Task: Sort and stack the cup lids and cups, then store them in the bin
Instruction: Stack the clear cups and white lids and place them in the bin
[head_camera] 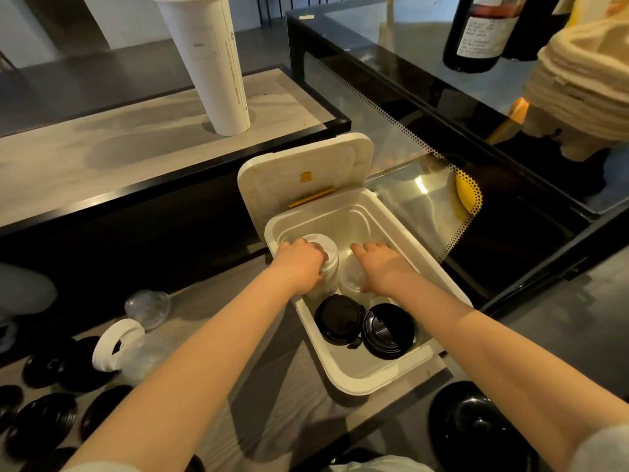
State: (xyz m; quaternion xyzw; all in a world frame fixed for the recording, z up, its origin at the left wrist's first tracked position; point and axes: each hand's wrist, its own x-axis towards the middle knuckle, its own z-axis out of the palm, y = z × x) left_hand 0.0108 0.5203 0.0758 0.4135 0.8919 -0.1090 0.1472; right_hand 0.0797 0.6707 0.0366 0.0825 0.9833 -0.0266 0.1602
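White lid stack (pixel 328 264): gripped by curled left hand (pixel 301 265), inside bin (pixel 354 386). Clear lid stack (pixel 352 279): touched by right hand (pixel 383 267), fingers spread. Black lids (pixel 388 330): lodged nearer than both hands.

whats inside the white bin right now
Two black lid stacks at the near end, white lids gripped by the left hand, clear lids under the right hand. The hands hide the bin floor beneath.

No text can be read: print on the white label of the dark bottle (pixel 476 32) at far right and along the tall white cup (pixel 207 59) is blurred.
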